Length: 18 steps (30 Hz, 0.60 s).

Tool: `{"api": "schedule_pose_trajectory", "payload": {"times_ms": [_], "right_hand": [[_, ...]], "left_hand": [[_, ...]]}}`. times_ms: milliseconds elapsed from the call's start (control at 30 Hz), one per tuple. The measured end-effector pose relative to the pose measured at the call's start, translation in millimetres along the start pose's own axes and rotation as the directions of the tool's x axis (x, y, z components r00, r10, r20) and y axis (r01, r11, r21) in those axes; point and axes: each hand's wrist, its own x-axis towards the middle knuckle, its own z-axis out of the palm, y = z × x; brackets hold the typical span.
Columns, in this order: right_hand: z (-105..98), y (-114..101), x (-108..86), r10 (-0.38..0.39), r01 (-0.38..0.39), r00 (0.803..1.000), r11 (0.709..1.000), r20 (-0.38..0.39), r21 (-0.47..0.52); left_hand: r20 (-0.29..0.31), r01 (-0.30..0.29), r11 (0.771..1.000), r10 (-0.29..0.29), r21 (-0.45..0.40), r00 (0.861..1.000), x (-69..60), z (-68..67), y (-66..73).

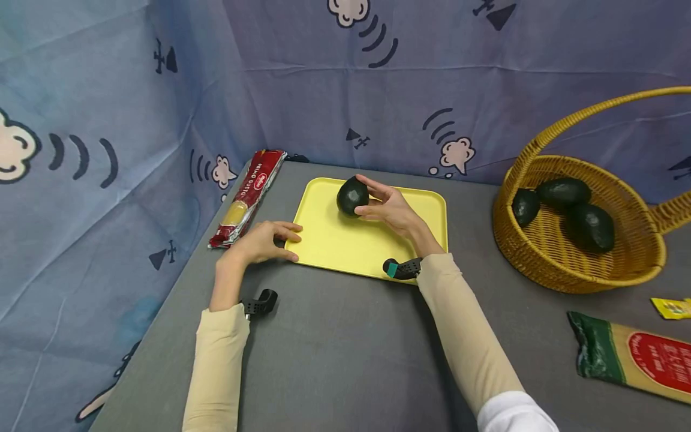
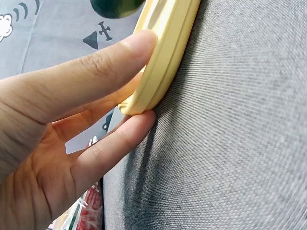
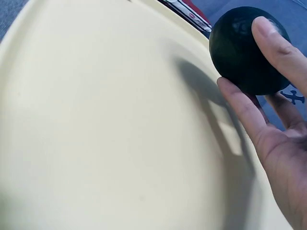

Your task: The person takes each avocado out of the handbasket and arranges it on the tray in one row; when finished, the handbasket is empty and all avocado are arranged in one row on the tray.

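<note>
My right hand (image 1: 396,211) holds a dark green avocado (image 1: 353,197) between thumb and fingers over the yellow tray (image 1: 335,243). In the right wrist view the avocado (image 3: 242,50) appears above the tray (image 3: 105,120), with a shadow cast on the tray surface. At the tray's left edge, my left hand (image 1: 263,241) grips the rim near the front corner. The left wrist view shows the thumb (image 2: 136,45) against the tray rim (image 2: 165,52) and another fingertip at its lower corner.
On the right stands a wicker basket (image 1: 572,281) holding several avocados (image 1: 591,228). A red pasta packet (image 1: 251,192) lies left of the tray. A green and beige packet (image 1: 621,354) and a small yellow sachet (image 1: 672,308) lie at right. Patterned cloth (image 1: 302,108) hangs behind the grey table (image 1: 335,360).
</note>
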Motion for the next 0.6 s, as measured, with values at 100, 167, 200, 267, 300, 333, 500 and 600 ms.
{"api": "schedule_pose_trajectory", "payload": {"times_ms": [100,167,200,267,300,333,500,600], "right_hand": [[4,4,4.2,0.002,-0.002,1.000,1.000,-0.001,-0.010],[7,6,6.7,-0.002,0.002,1.000,1.000,-0.002,-0.023],[8,7,7.6,-0.002,0.002,1.000,1.000,-0.003,-0.028],[12,9,9.8,-0.004,0.003,1.000,0.999,-0.002,-0.035],[13,10,11.1,-0.004,0.004,1.000,0.999,0.001,-0.033],[15,11,12.2,-0.007,0.007,1.000,0.999,0.004,-0.034],[23,14,16.8,-0.016,0.017,1.000,1.000,0.018,-0.025],[28,13,20.7,-0.023,0.024,0.999,0.999,0.025,-0.034]], "left_hand": [[-0.004,-0.001,1.000,0.001,0.000,1.000,-0.6,-0.2,0.1],[-0.006,-0.003,1.000,0.003,-0.003,1.000,-0.5,-0.4,0.1],[-0.006,-0.006,1.000,0.006,-0.004,1.000,-0.2,-0.1,-0.3],[-0.005,-0.010,1.000,0.010,-0.001,1.000,0.1,0.1,-1.3],[-0.005,-0.011,1.000,0.011,0.000,1.000,0.2,0.1,-1.8],[-0.006,-0.012,1.000,0.012,0.001,1.000,0.4,0.1,-2.2],[-0.004,-0.023,1.000,0.023,0.004,1.000,0.6,0.5,-2.9],[-0.006,-0.037,0.999,0.037,0.001,0.999,0.2,-0.8,-2.8]]}}
